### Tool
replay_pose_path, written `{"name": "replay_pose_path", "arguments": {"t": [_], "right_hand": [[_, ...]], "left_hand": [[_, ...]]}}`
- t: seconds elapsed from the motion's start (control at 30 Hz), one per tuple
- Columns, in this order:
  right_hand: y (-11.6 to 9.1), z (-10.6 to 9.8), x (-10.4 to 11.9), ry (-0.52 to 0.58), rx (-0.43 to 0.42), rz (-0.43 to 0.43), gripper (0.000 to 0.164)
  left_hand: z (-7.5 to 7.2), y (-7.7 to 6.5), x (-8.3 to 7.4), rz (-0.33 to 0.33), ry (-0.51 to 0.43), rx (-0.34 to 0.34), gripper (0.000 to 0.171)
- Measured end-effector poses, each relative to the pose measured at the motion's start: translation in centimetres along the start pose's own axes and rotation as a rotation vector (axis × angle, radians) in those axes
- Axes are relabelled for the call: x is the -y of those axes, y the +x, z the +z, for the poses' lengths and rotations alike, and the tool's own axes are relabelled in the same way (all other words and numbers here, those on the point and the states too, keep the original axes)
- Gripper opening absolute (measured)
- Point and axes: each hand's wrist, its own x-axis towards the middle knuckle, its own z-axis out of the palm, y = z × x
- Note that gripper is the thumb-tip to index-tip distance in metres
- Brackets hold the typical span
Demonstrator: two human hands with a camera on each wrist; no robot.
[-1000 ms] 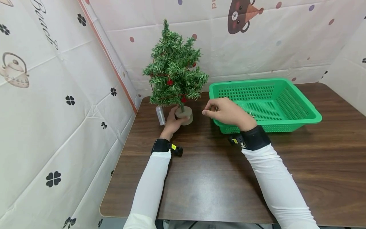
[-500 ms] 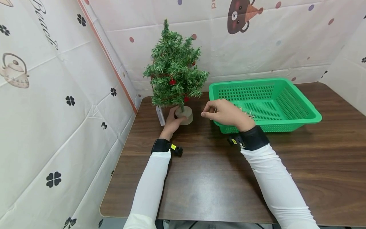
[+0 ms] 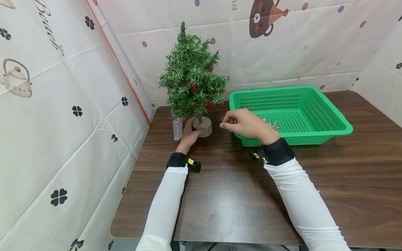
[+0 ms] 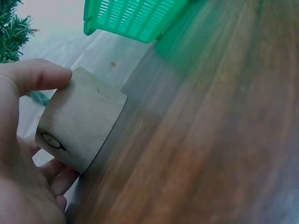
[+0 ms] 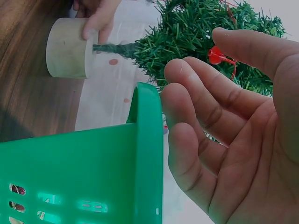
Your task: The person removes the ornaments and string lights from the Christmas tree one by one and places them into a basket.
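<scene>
A small artificial Christmas tree stands upright at the back left of the table, with red ornaments among its branches. My left hand grips its round wooden base, thumb on the near side. In the left wrist view, fingers curl behind the base. Left of that hand, a translucent plastic box shows below the branches. My right hand hovers at the left end of the green basket, fingers loosely bent. Its palm holds nothing in the right wrist view.
Several small pale pieces lie inside the basket, partly hidden by my right hand. A printed white cloth rises behind the table, and another hangs along its left edge.
The tree has turned in place on its base; its front red ornaments have shifted to the right. The plastic box has swung slightly right. My right hand has drifted a little left.
</scene>
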Motion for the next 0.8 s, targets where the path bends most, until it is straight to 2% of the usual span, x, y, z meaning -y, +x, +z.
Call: {"name": "replay_pose_path", "arguments": {"t": [0.2,0.47,0.6,0.8], "right_hand": [[0.08,0.09,0.0,0.004,-0.004,-0.006,0.017],[0.15,0.18,-0.04,-0.012,0.027,-0.009,0.021],[0.16,0.24,-0.05,-0.005,0.036,-0.007,0.022],[0.21,0.35,0.08,-0.016,0.03,-0.006,0.021]], "left_hand": [[-0.09,-0.09,0.04,-0.022,0.0,0.009,0.078],[-0.01,0.1,0.32,0.015,-0.088,0.008,0.079],[0.14,0.34,0.39,0.059,-0.111,-0.002,0.077],[0.35,0.73,0.44,0.188,-0.087,-0.047,0.087]]}}
